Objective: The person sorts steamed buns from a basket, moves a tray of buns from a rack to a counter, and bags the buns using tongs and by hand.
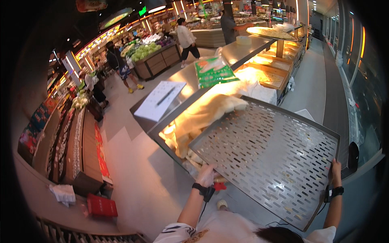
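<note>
A large slotted metal tray (267, 158), with crumbs on it, is tilted in front of me. My left hand (207, 175), in a clear plastic glove, grips its near left edge. My right hand (336, 172) is closed on the tray's right edge; some fingers are hidden behind it. The tray's far left corner reaches over a lit display case, where pale buns or bread (209, 111) are piled. On the counter's metal top lie a sheet of paper (159, 100) with a pen (166, 96) on it and a green printed plastic bag (214, 71).
Wooden trays of lit food (264, 77) line the case beyond. A large flat round bread (270, 32) sits on the counter, near a roll of tape (243, 40). A glass wall runs along the right. A red box (101, 205) stands at lower left. Several people are farther off.
</note>
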`<action>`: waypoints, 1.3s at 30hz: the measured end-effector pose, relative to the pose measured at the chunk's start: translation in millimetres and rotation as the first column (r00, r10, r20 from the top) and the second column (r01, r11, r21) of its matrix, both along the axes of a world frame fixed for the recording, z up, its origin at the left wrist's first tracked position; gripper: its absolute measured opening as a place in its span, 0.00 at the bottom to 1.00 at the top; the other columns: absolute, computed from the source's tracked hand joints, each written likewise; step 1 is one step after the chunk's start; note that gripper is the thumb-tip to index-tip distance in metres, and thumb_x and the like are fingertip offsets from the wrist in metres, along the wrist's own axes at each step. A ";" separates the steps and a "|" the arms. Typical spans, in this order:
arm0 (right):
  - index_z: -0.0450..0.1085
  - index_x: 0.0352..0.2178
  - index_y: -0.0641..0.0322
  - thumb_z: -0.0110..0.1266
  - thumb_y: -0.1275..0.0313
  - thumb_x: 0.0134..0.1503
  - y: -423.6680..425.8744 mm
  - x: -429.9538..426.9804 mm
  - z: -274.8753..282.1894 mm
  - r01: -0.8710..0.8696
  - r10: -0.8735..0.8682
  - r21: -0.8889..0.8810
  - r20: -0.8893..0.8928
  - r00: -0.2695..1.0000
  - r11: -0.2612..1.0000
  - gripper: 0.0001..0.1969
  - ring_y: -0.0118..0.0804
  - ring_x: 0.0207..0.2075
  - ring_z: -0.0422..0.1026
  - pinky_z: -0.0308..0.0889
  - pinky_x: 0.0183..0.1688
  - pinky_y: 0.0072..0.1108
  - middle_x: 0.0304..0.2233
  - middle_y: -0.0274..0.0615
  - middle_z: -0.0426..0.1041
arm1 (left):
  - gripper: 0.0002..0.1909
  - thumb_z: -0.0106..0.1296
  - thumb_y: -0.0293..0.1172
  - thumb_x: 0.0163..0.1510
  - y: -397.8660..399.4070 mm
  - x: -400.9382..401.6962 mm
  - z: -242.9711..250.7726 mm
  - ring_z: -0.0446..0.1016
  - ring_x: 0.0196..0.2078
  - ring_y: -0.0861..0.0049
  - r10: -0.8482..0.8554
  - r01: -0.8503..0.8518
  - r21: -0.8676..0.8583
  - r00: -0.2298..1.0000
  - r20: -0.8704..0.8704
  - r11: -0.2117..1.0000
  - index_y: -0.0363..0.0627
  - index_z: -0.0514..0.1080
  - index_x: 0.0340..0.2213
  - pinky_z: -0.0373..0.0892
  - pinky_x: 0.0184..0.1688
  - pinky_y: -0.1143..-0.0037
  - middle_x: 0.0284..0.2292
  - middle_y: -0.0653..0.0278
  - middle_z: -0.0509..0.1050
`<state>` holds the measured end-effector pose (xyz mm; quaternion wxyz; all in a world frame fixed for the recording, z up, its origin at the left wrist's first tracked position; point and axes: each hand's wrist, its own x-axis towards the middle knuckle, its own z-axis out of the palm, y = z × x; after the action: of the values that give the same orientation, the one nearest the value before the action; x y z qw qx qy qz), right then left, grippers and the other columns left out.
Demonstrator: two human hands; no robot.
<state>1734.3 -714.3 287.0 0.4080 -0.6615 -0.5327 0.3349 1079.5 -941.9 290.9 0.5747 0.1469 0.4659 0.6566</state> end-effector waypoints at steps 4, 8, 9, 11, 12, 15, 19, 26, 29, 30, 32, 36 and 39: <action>0.67 0.40 0.77 0.45 0.55 0.60 -37.3 38.5 0.6 0.068 -0.081 -0.082 -0.169 0.982 0.994 0.26 0.35 0.32 0.70 0.66 0.37 0.25 0.34 0.45 0.72 | 0.17 0.44 0.22 0.51 -28.0 42.6 19.5 0.75 0.38 0.66 -0.017 0.017 -0.003 0.999 -0.028 1.000 0.32 0.65 0.44 0.73 0.41 0.68 0.37 0.56 0.73; 0.65 0.43 0.73 0.47 0.54 0.59 -68.7 65.7 5.6 0.110 -0.126 -0.131 -0.122 0.985 0.985 0.27 0.36 0.32 0.69 0.68 0.34 0.25 0.36 0.43 0.71 | 0.18 0.44 0.23 0.50 -57.0 103.3 39.7 0.76 0.36 0.69 0.040 -0.039 0.016 0.996 -0.077 0.999 0.30 0.65 0.44 0.73 0.40 0.70 0.36 0.56 0.74; 0.65 0.44 0.71 0.49 0.54 0.58 -77.3 83.6 -2.4 0.120 -0.146 -0.174 -0.144 0.979 0.977 0.26 0.35 0.31 0.69 0.70 0.32 0.25 0.36 0.42 0.70 | 0.18 0.44 0.23 0.50 -62.7 116.9 38.0 0.76 0.36 0.69 0.069 -0.068 0.024 0.997 -0.042 0.997 0.30 0.65 0.44 0.73 0.40 0.70 0.36 0.56 0.74; 0.64 0.45 0.72 0.48 0.54 0.58 -88.9 122.5 -32.2 0.125 -0.144 -0.087 -0.265 0.953 0.988 0.27 0.37 0.34 0.68 0.70 0.32 0.28 0.40 0.44 0.68 | 0.19 0.44 0.24 0.49 -71.6 138.8 37.1 0.76 0.36 0.71 0.064 -0.062 0.024 0.990 -0.123 0.998 0.31 0.65 0.44 0.73 0.40 0.72 0.37 0.57 0.74; 0.64 0.45 0.72 0.48 0.55 0.59 -95.6 135.8 -42.7 0.121 -0.138 -0.076 -0.288 0.948 0.990 0.27 0.37 0.35 0.68 0.71 0.32 0.28 0.41 0.45 0.68 | 0.19 0.44 0.23 0.47 -80.9 152.5 46.8 0.75 0.36 0.73 0.101 -0.101 0.011 0.987 -0.125 0.995 0.32 0.65 0.44 0.72 0.41 0.74 0.37 0.59 0.74; 0.63 0.47 0.71 0.47 0.56 0.60 -114.8 141.8 -61.3 0.179 -0.191 -0.071 -0.257 0.947 0.981 0.25 0.36 0.37 0.68 0.71 0.30 0.25 0.40 0.43 0.68 | 0.19 0.45 0.21 0.46 -122.1 185.1 48.6 0.74 0.36 0.74 0.221 -0.235 -0.045 0.954 -0.200 0.971 0.33 0.66 0.43 0.71 0.40 0.73 0.35 0.61 0.74; 0.63 0.48 0.72 0.47 0.54 0.59 -122.2 151.1 -87.8 0.123 -0.130 -0.056 -0.150 0.980 0.991 0.28 0.38 0.42 0.66 0.69 0.36 0.27 0.45 0.48 0.66 | 0.15 0.44 0.19 0.45 -238.0 192.7 19.9 0.73 0.37 0.73 0.257 -0.255 -0.204 0.966 -0.020 0.945 0.36 0.67 0.38 0.68 0.43 0.72 0.35 0.62 0.72; 0.63 0.46 0.78 0.52 0.55 0.55 -151.2 -44.7 -19.0 -0.300 0.281 -0.114 -0.160 0.946 0.947 0.30 0.46 0.42 0.69 0.67 0.42 0.38 0.42 0.65 0.68 | 0.07 0.48 0.28 0.55 -457.2 241.8 -12.3 0.71 0.32 0.68 0.862 -0.783 -0.363 0.470 0.189 0.506 0.38 0.68 0.35 0.70 0.42 0.67 0.32 0.60 0.71; 0.64 0.48 0.71 0.46 0.54 0.59 -124.3 -122.5 -80.7 -0.725 0.715 0.311 0.171 0.678 0.614 0.27 0.36 0.41 0.65 0.68 0.32 0.23 0.43 0.46 0.66 | 0.11 0.50 0.34 0.56 -531.5 283.4 -11.0 0.71 0.32 0.67 0.986 -0.934 -0.317 0.150 0.075 0.166 0.38 0.67 0.37 0.71 0.41 0.61 0.32 0.60 0.71; 0.64 0.48 0.69 0.46 0.54 0.60 -167.8 -195.0 -47.8 -0.676 0.684 0.203 0.039 0.729 0.709 0.26 0.33 0.40 0.65 0.68 0.31 0.20 0.40 0.43 0.66 | 0.13 0.51 0.35 0.56 -561.6 302.7 -25.8 0.71 0.31 0.68 0.999 -0.950 -0.309 0.032 0.040 0.042 0.38 0.67 0.37 0.72 0.38 0.60 0.31 0.61 0.71; 0.66 0.43 0.62 0.46 0.58 0.61 -185.6 -291.2 -26.0 -0.811 0.759 -0.079 -0.310 0.573 0.580 0.17 0.25 0.34 0.66 0.68 0.25 0.19 0.34 0.33 0.67 | 0.12 0.51 0.34 0.56 -585.6 313.4 -13.9 0.71 0.30 0.68 0.995 -0.961 -0.262 -0.096 0.021 -0.088 0.37 0.67 0.37 0.73 0.37 0.62 0.30 0.61 0.70; 0.63 0.48 0.66 0.46 0.61 0.60 -279.8 -494.0 -15.6 -0.926 0.889 0.059 -0.309 0.339 0.373 0.20 0.29 0.36 0.64 0.71 0.27 0.24 0.39 0.38 0.64 | 0.07 0.48 0.26 0.54 -648.4 297.1 13.3 0.71 0.27 0.69 0.926 -0.915 -0.143 -0.369 -0.082 -0.377 0.36 0.66 0.35 0.75 0.32 0.67 0.28 0.61 0.69; 0.66 0.42 0.70 0.47 0.63 0.60 -349.2 -638.5 5.1 -0.999 0.906 0.020 -0.422 0.035 0.048 0.18 0.30 0.34 0.65 0.72 0.26 0.23 0.35 0.38 0.66 | 0.03 0.45 0.20 0.47 -693.0 287.9 15.3 0.70 0.25 0.70 0.853 -0.863 -0.046 -0.486 -0.188 -0.502 0.34 0.67 0.27 0.73 0.33 0.70 0.26 0.59 0.70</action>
<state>1095.8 -1063.5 292.1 0.0546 -0.1101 -0.7080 0.6954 1367.4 -1634.9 306.2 -0.2787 -0.3638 0.4357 0.7747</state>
